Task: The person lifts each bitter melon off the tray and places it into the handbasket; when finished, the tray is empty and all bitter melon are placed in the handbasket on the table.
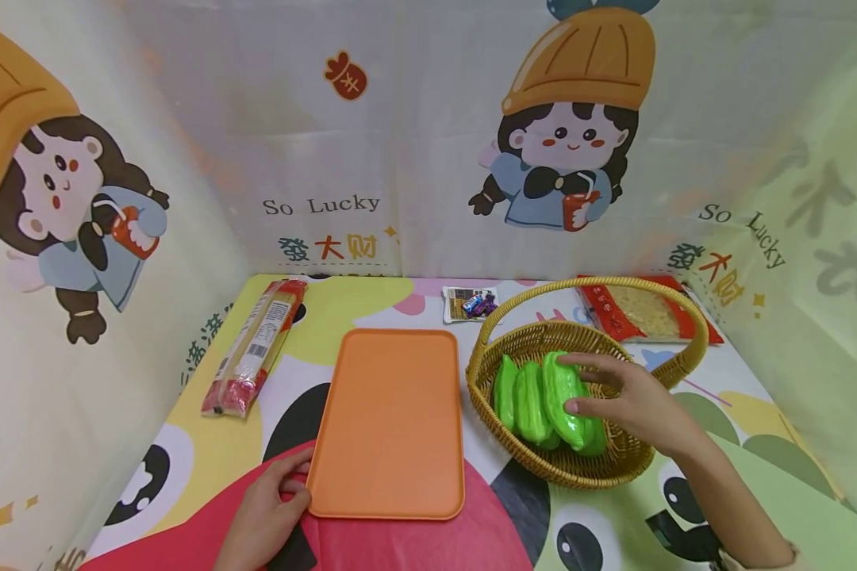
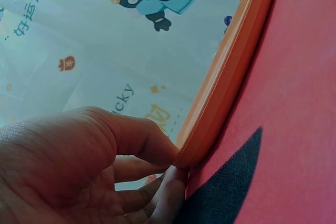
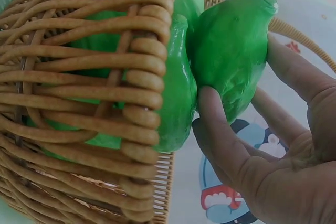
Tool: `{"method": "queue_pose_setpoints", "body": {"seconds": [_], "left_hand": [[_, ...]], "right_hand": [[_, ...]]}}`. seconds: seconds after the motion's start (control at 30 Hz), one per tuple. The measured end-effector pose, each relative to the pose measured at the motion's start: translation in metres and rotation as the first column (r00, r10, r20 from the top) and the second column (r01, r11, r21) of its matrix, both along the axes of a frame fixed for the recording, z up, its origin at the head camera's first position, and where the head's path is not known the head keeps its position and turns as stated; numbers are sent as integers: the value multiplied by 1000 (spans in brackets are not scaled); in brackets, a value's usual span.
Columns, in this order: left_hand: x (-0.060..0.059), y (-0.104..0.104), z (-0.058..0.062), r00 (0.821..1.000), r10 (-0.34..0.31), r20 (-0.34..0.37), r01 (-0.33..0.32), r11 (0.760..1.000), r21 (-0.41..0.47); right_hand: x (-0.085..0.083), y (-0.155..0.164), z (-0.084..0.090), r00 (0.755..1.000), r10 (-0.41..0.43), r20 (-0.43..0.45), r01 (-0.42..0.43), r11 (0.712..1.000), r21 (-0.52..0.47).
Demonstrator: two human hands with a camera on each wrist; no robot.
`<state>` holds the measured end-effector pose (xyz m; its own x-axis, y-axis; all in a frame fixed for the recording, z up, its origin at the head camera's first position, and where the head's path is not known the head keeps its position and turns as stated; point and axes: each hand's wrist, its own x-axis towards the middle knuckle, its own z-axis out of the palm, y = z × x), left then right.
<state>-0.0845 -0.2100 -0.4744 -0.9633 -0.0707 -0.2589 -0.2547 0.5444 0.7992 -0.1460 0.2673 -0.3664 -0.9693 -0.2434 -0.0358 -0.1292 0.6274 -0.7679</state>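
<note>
An orange tray [image 1: 389, 424] lies flat in the middle of the table. My left hand [image 1: 270, 501] pinches its near left corner, with the thumb [image 2: 152, 142] at the rim and fingers curled beneath. To the right stands a wicker basket [image 1: 564, 474] with a tall arched handle, holding several bright green, bumpy bitter melons [image 1: 532, 403]. Reaching over the basket, my right hand [image 1: 632, 396] grips the uppermost bitter melon [image 3: 231, 51] between thumb and fingers. That melon leans against the others beside it, above the basket's rim in the right wrist view.
A long clear-and-red packet [image 1: 253, 349] lies left of the tray. Behind the tray, a small packet [image 1: 457, 305] bears small wrapped candies [image 1: 480, 305]. A red bag of pale food [image 1: 639, 309] lies behind the basket, partly covered by its handle [image 1: 693, 317]. Printed cloth walls [image 1: 414, 159] enclose the table.
</note>
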Motion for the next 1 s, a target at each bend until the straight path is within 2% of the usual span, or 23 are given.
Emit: {"method": "queue_pose_setpoints", "body": {"seconds": [0.3,0.53,0.7,1.0], "left_hand": [[0,0,0,1000,-7,-6,7,1000,-12],[-1,1,2,1000,-5,-6,4,1000,-12],[0,2,2,1000,-3,-10,3,1000,-11],[-2,4,3,1000,-11,-8,11,999,-43]], "right_hand": [[1,0,-1,1000,-11,14,11,1000,15],[2,-2,2,1000,5,-25,-5,1000,31],[2,-1,3,1000,5,-22,-4,999,32],[2,1,1,1000,7,2,-7,1000,-9]]}}
